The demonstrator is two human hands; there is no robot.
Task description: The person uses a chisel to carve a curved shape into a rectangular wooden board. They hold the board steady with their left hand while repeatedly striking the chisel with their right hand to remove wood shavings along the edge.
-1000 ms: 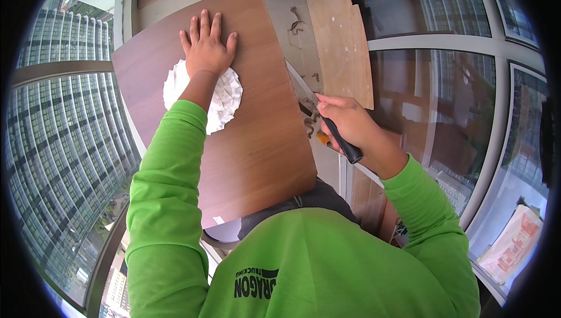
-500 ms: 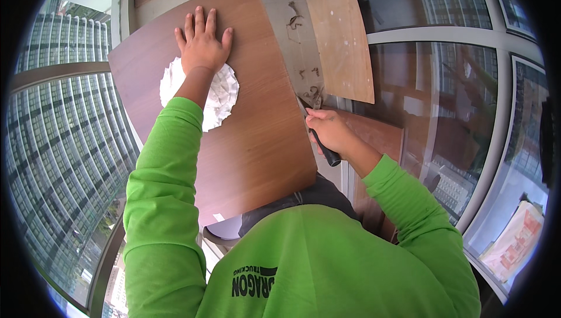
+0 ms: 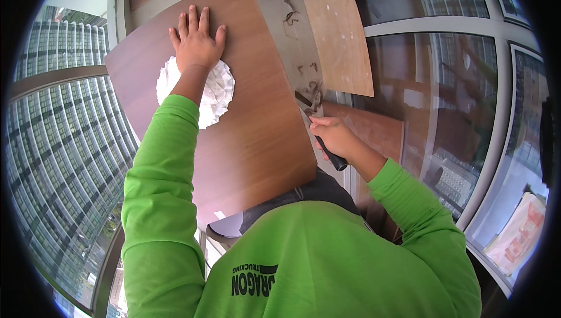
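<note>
A large brown wood-grain board [image 3: 251, 143] slants before me, its near end against my lap. My left hand [image 3: 197, 46] lies flat on its upper part, fingers spread. Under that wrist is a round, white, crinkled pad of cloth or paper [image 3: 217, 96]. Beyond the board's right edge, my right hand [image 3: 334, 137] is closed around a black-handled tool [image 3: 333, 155]. Its flat dark blade [image 3: 303, 99] points up and left, close to the board's edge; I cannot tell whether they touch.
Curled brown strips [image 3: 315, 93] lie on the floor right of the board. A pale wooden panel [image 3: 339, 37] and a reddish-brown one [image 3: 374, 125] rest by the glass at right. A grey seat [image 3: 225, 227] shows below the board. Windows [image 3: 64, 143] stand at left.
My right hand has shifted slightly right and toward me with the tool, and more of its blade shows beside the board. My left hand keeps its place on the board.
</note>
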